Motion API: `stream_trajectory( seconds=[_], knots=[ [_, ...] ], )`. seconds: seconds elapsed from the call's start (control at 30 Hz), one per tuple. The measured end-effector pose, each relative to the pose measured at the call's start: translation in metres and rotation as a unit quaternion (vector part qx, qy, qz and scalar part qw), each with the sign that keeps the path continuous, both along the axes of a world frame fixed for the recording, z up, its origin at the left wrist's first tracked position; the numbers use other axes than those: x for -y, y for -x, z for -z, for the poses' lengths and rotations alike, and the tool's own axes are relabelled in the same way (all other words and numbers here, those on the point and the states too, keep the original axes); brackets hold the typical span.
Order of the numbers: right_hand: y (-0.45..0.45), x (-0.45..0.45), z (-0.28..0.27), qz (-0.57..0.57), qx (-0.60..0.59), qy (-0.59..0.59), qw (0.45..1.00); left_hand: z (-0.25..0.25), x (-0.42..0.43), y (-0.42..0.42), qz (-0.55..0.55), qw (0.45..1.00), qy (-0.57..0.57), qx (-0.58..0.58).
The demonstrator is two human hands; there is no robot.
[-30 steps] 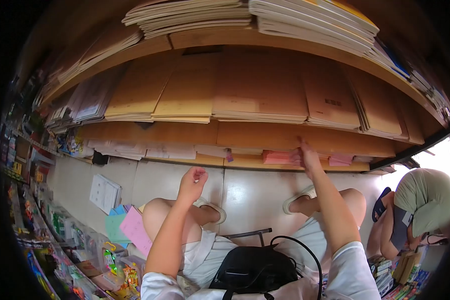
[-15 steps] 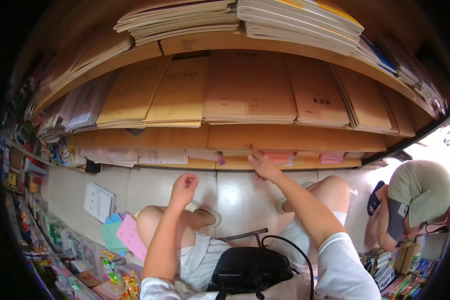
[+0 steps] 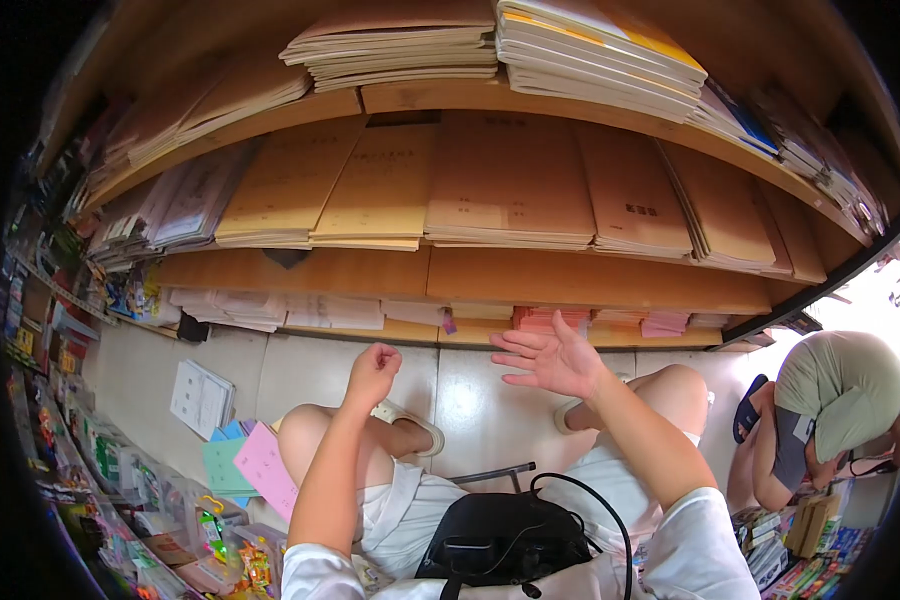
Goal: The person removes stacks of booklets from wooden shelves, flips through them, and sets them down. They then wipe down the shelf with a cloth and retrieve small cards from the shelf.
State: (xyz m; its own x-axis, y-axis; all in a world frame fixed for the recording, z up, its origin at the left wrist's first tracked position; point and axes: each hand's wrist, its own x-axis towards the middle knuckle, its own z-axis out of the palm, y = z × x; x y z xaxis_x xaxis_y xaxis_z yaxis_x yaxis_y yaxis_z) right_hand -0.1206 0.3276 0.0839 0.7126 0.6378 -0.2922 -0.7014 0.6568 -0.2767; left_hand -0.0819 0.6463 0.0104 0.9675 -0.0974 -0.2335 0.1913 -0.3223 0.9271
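Above the tiled floor, my left hand [image 3: 373, 375] is curled closed; whatever its fingers may hold is hidden. My right hand [image 3: 555, 358] is spread with the palm showing and nothing in it, just in front of the lowest shelf. Pink paper stacks [image 3: 550, 319] lie behind its fingertips, apart from them or overlapped in view. Brown booklets [image 3: 508, 190] and yellow-brown booklets [image 3: 375, 195] fill the middle shelf. Thick white booklets [image 3: 600, 65] are piled on the top shelf.
White papers [image 3: 202, 398] and pink [image 3: 266, 468] and green sheets [image 3: 229, 466] lie on the floor at left. A black bag [image 3: 505, 540] rests at my lap. Packaged goods [image 3: 215, 530] line the lower left. Another person [image 3: 838, 390] crouches at right beside books [image 3: 815, 525].
My right hand moved left along the lowest shelf, then drew back from it and turned palm up with fingers spread. My left hand stays curled in about the same place.
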Motion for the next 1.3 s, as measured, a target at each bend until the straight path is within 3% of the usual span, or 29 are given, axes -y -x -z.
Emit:
stream_trajectory(
  seconds=[0.07, 0.17, 0.23, 0.3, 0.37, 0.47, 0.6, 0.93, 1.1, 1.2, 1.3],
  knots=[
    [0.005, 0.005, -0.009, 0.007, -0.012, 0.013, 1.0, -0.002, 0.001, 0.0, 0.002, 1.0, 0.0, -0.001],
    [0.015, 0.021, 0.007, -0.009, 0.078, 0.262, 0.962, 0.003, -0.001, 0.0, 0.012, 1.0, -0.018, 0.008],
    [0.03, 0.032, 0.033, -0.037, 0.16, 0.426, 0.889, 0.007, -0.003, -0.001, 0.027, 0.998, -0.047, 0.022],
    [0.045, 0.032, 0.054, -0.074, 0.234, 0.579, 0.777, 0.004, -0.002, 0.0, 0.032, 0.995, -0.091, 0.037],
    [0.059, 0.027, 0.068, -0.116, 0.295, 0.711, 0.628, -0.007, 0.004, 0.003, 0.029, 0.986, -0.152, 0.055],
    [0.063, 0.005, 0.073, -0.139, 0.407, 0.799, 0.42, -0.007, 0.006, 0.005, 0.069, 0.974, -0.207, 0.061],
    [0.071, 0.004, 0.093, -0.156, 0.368, 0.827, 0.395, 0.004, 0.008, 0.007, 0.109, 0.968, -0.221, 0.054],
    [0.073, 0.031, 0.103, -0.163, 0.363, 0.796, 0.456, 0.015, 0.013, 0.01, 0.178, 0.936, -0.301, 0.034],
    [0.076, 0.036, 0.128, -0.109, 0.386, 0.751, 0.524, 0.014, 0.013, 0.013, 0.194, 0.929, -0.313, 0.034],
    [0.075, 0.038, 0.124, -0.141, 0.383, 0.738, 0.537, 0.011, 0.003, -0.001, 0.15, 0.938, -0.307, 0.046],
    [0.076, 0.045, 0.131, -0.191, 0.373, 0.727, 0.543, -0.005, -0.018, -0.038, 0.037, 0.954, -0.291, 0.059]
  ],
)
